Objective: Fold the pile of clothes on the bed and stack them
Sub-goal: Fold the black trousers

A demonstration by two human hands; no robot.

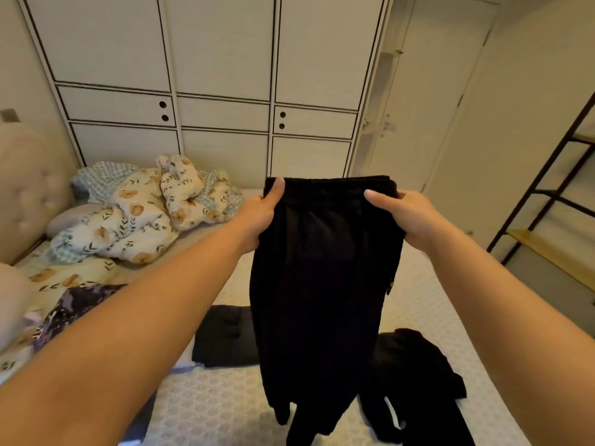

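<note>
- Left hand (262, 214) pinches the left end of the waistband of the black pants (322, 284), thumb on the near face, fingers hidden behind the cloth.
- Right hand (399, 214) pinches the right end of the same waistband the same way; both grips are closed on fabric, holding it taut between them.
- Below the 2 grips the pants hang in the air over the bed (225, 407), legs together, the cuffs dangling near the mattress.
- Under and left of the left grip a folded dark garment (225, 339) lies flat on the bed; it looks like the start of the stack.
- Under and right of the right grip lies an unfolded black garment (415, 381) with a white stripe.
- Far left of the grips, a crumpled floral duvet (135, 217) and a purple patterned cloth (74, 310).
- Step in hand, as I judge it: the pants are held up and squared before folding.
- Next move likely calls for lowering them flat, or doubling the legs up toward the waistband, then placing them on the folded piece.
</note>
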